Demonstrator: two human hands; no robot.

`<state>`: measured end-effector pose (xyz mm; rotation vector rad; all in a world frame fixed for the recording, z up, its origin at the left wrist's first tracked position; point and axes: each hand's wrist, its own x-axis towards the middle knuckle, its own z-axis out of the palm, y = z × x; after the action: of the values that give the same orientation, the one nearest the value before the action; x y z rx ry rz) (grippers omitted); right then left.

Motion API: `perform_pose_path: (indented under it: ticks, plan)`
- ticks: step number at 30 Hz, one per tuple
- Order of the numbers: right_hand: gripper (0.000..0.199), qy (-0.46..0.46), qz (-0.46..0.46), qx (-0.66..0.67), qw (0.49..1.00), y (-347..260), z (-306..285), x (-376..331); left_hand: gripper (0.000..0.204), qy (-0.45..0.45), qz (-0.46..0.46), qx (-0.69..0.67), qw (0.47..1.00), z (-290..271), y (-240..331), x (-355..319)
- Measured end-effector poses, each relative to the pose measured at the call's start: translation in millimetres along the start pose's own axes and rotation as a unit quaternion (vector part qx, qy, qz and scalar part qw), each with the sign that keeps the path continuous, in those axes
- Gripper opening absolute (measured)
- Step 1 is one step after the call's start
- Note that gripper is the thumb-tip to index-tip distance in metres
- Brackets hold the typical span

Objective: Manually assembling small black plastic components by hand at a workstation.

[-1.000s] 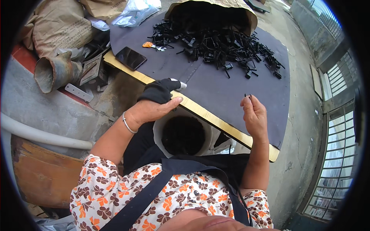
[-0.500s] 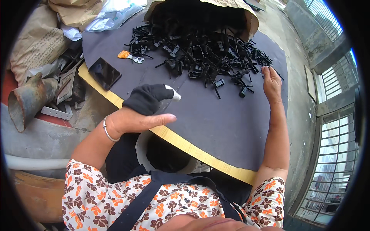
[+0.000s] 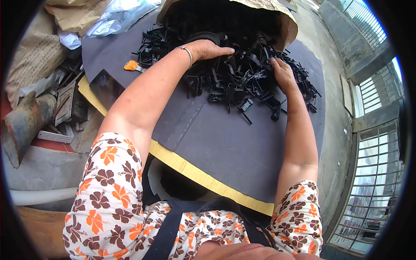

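view: head, looking down over both forearms
left hand: stretched forward, palm down on the clips, fingers straight and together; whether anything is gripped beneath, cannot tell
bangle: thin metal ring on the left wrist
right hand: resting on the right part of the pile, fingers curled down among the clips; a grip cannot be told
clips: heap of small black plastic pieces, spread on the far half of the mat, spilling from the sack mouth, under and between both hands
sack: brown paper, lying open at the far edge of the mat
mat: dark grey sheet over a board
board: yellow edge showing along the near side
orange piece: small, on the mat left of the pile
pipe: rusty, far left, off the mat
bracket: pale metal, just beside the pipe
bags: tan sacking and white plastic, upper left
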<state>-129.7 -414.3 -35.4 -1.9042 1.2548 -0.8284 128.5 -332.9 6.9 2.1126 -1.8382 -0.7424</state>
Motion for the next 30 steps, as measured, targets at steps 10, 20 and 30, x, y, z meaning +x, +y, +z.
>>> perform_pose_path:
  ticks: [10, 20, 30]
  plan:
    - [0.026, -0.053, -0.044, 0.039, 0.997, -17, -10, -112, 0.052, -0.045, 0.185, 0.041, 0.981, 12, 12, -75]
    - [0.024, 0.101, -0.152, -0.082, 0.98, -50, -30, -219, 0.036, -0.022, 0.307, 0.136, 0.942, 5, 48, -169]
    - [0.025, 0.135, -0.06, -0.277, 0.949, -42, 2, -287, 0.054, 0.179, 0.339, 0.141, 0.913, 49, 31, -217]
